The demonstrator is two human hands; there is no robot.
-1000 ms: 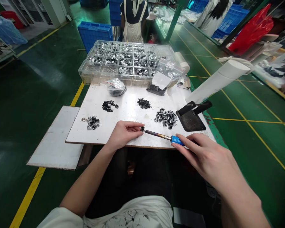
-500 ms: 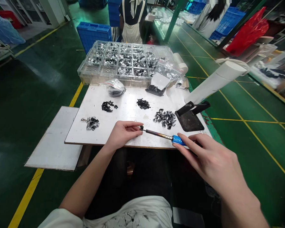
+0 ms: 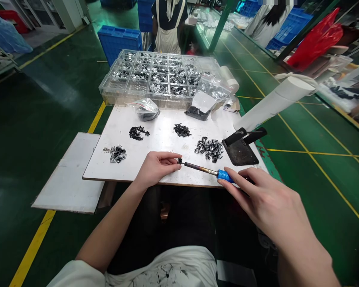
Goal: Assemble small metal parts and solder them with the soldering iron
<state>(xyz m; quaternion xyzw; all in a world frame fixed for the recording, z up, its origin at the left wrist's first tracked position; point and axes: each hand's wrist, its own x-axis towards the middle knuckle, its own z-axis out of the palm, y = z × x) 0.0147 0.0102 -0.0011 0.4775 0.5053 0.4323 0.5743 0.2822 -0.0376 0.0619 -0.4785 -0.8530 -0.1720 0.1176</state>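
Near the front edge of the white board (image 3: 107,169), my left hand (image 3: 155,167) pinches a small black part (image 3: 179,160) between thumb and fingertips. My right hand (image 3: 266,199) is closed round the blue handle of a soldering iron (image 3: 202,168), whose tip meets the small part. Beyond my hands lie two piles of tiny black pieces, a left one (image 3: 136,133) and a middle one (image 3: 182,130). Shiny black-and-silver parts form a pile on the right (image 3: 209,149) and a smaller one at the far left (image 3: 117,154).
A clear compartment box (image 3: 110,95) full of metal parts stands at the back, with plastic bags (image 3: 146,109) before it. To the right are a black metal stand (image 3: 241,153) and a long white roll (image 3: 275,101). A person in an apron (image 3: 168,38) stands beyond.
The view has shifted slightly. Both hands keep nearly the same position, with the iron's tip still at the small part.
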